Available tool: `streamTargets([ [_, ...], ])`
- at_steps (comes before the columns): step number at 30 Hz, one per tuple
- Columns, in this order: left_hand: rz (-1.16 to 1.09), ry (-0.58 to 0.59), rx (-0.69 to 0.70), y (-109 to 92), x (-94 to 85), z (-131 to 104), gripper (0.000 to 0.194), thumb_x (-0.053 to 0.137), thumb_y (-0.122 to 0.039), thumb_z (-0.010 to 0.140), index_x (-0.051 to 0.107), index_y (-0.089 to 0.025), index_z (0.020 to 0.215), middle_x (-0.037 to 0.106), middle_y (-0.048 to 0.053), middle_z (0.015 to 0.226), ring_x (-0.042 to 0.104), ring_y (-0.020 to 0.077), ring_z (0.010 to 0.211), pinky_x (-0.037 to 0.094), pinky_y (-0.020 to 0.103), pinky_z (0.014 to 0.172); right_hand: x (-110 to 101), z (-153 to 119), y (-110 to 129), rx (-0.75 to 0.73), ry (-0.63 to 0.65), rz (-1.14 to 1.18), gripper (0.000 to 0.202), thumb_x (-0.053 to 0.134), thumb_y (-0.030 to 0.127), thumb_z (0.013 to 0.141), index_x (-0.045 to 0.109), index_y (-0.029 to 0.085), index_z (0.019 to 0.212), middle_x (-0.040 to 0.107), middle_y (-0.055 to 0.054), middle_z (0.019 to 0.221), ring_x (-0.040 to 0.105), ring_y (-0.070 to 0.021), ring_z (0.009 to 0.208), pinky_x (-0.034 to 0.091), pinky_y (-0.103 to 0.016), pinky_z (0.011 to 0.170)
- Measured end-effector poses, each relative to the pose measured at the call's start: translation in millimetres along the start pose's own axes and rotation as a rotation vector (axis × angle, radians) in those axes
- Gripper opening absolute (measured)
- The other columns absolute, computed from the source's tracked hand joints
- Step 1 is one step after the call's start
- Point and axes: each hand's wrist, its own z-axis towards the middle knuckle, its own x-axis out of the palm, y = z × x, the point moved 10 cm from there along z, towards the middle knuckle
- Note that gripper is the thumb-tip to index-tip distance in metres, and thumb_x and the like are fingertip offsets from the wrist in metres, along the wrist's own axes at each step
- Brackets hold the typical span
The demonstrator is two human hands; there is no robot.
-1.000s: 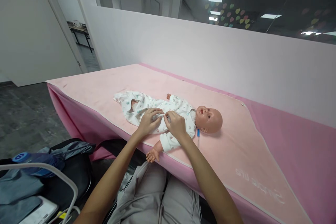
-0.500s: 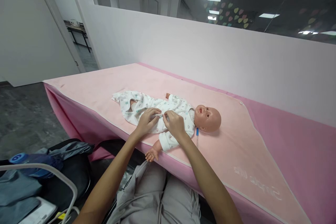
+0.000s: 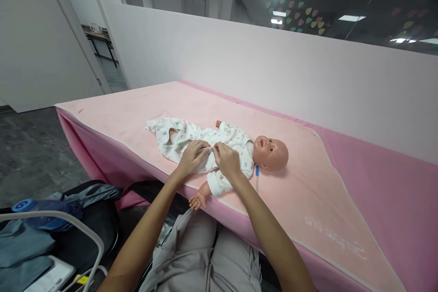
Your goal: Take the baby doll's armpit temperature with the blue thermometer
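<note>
A baby doll lies on its back on the pink table cover, its head to the right. It wears white patterned clothes. Over the doll's belly, my left hand is closed with fingertips pinched at the front of the clothes. Just right of it, my right hand pinches at the same spot, the fingertips almost meeting. A small white strip shows between them, too small to make out clearly. Beside the doll's neck lies a thin blue-capped stick.
The pink cover spreads over the table against a white wall. At the lower left a chair holds a blue bottle, grey cloth and a white device. A curved white tube crosses in front of it.
Both hands stay at the doll's belly. The fingertips have shifted slightly, and less of the white strip shows between them. The doll has not moved.
</note>
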Motion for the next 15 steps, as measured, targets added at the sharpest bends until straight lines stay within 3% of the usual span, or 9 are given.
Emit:
streamTargets([
  [6, -0.069, -0.093, -0.078, 11, -5.3, -1, 0.021, 0.041, -0.031, 0.088, 0.055, -0.019, 0.096, 0.062, 0.005, 0.095, 0.056, 0.0180, 0.087, 0.043, 0.030, 0.079, -2, -1, -5, 0.038, -0.024, 0.027, 0.023, 0.040, 0.038, 0.092, 0.055, 0.022, 0.097, 0.068, -0.001, 0.084, 0.062, -0.0115, 0.071, 0.031, -0.021, 0.055],
  [15, 0.027, -0.060, 0.007, 0, -4.9, 0, 0.021, 0.040, -0.026, 0.088, 0.060, -0.020, 0.089, 0.065, 0.004, 0.090, 0.057, 0.0183, 0.085, 0.041, 0.032, 0.079, 0, -1, -3, 0.016, 0.008, 0.058, 0.024, 0.045, 0.033, 0.089, 0.055, 0.023, 0.109, 0.068, -0.002, 0.097, 0.062, -0.0133, 0.083, 0.037, -0.021, 0.062],
])
